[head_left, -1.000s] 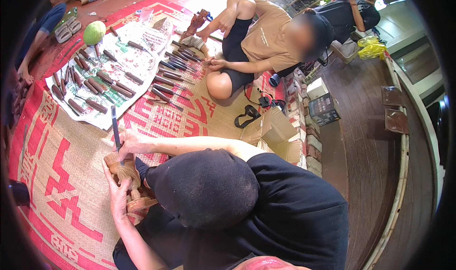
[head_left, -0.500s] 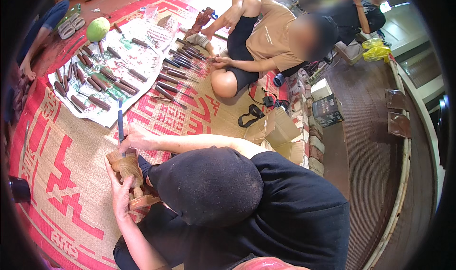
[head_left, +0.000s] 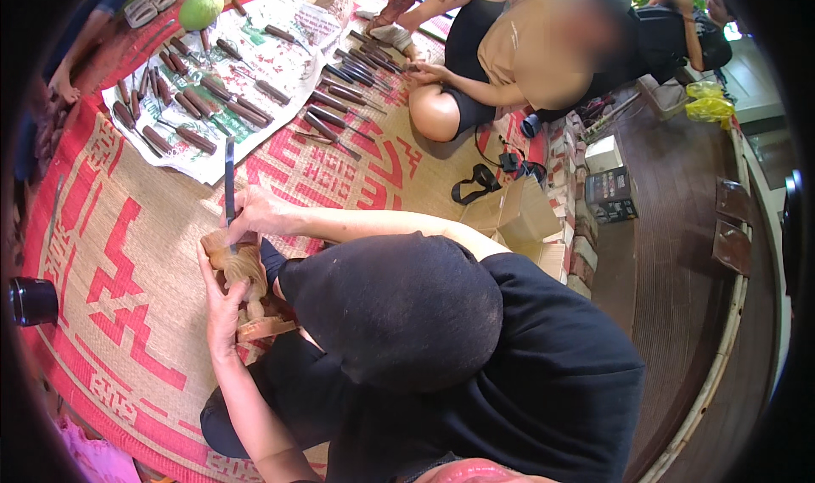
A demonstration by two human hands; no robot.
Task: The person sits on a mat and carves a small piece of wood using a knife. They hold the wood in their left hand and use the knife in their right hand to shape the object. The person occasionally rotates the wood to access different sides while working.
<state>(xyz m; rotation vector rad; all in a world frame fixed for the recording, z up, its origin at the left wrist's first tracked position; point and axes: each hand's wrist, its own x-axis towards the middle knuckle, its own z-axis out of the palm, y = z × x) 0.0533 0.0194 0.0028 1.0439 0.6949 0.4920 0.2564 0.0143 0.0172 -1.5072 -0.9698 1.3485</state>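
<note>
Over matting (head_left: 165,237), 2 hands (head_left: 257,212) (head_left: 224,306) hold tool (head_left: 229,173) and carving (head_left: 245,263).

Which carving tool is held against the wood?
The straight dark tool in the right hand, at the carved wood; the loose tools rest on the white sheet and patterned mat.

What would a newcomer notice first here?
Probably the carved wood left of centre, in the left hand, with the right hand holding a flat tool to it. The dark-handled tools spread on and beside a white sheet at upper left likely come next, then the green fruit at the sheet's far edge.
</note>
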